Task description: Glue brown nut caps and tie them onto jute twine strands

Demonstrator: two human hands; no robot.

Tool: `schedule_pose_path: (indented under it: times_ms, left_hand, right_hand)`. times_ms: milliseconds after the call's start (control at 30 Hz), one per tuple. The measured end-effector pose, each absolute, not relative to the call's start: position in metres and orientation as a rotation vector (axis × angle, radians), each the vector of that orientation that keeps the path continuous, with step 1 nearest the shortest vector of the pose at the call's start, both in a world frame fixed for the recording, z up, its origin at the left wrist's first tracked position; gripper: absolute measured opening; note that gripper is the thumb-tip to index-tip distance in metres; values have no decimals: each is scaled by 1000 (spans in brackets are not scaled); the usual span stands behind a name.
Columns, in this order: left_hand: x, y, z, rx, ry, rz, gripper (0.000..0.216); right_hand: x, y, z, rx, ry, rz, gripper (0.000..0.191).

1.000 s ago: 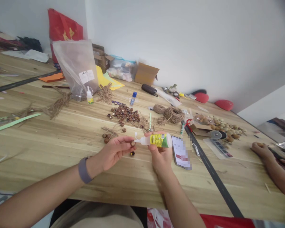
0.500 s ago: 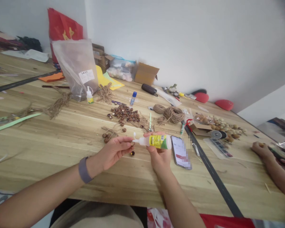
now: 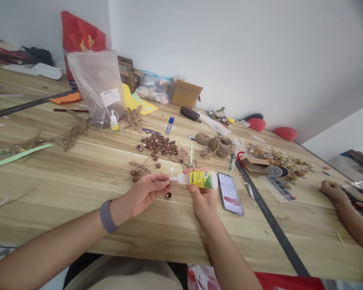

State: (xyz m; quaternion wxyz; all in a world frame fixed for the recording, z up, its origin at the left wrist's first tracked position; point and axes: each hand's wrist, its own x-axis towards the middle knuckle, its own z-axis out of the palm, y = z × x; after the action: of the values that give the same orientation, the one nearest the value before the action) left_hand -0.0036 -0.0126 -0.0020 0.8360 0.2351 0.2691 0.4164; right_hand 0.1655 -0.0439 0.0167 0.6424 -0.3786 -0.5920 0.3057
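My right hand (image 3: 203, 197) is wrapped round a glue bottle (image 3: 201, 179) with a yellow and green label, held on its side with the nozzle pointing left. Between the fingertips of my left hand (image 3: 148, 191) is a small brown nutshell (image 3: 168, 182), partly hidden by the fingers. The nozzle tip is at the shell; whether they touch I cannot tell. Just below lies a dark shell piece (image 3: 168, 195) with a yellow spot inside. Beyond my hands, a heap of brown nutshells (image 3: 160, 144) is spread on the wooden table (image 3: 124, 249).
A phone (image 3: 230, 194) lies right of the bottle, near a white cutter (image 3: 249, 190). Farther back are twine coils (image 3: 221, 146), a glue stick (image 3: 170, 125), a small glue bottle (image 3: 114, 121) and a translucent bag (image 3: 93, 80). Another person's hand (image 3: 334, 190) rests at the right.
Both hands keep nearly the same place. The bottle has shifted very slightly, and a bit more of the shell shows at my left fingertips.
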Motion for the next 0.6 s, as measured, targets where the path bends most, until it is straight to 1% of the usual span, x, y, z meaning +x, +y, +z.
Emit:
schedule_pose_path:
  times_ms: [167,433,600]
  left_hand:
    - [-4,-12,-2,497,561,890,21]
    - [-3,-13,1,491,557,890,17]
    - [-3,-13,0,498,555,887,19]
  right_hand:
    - [166,-45,18,-888,-1342,689,37]
    - [166,-45,17,-905,-1333,676,40]
    - [164,-45,17,-880,-1347,697,39]
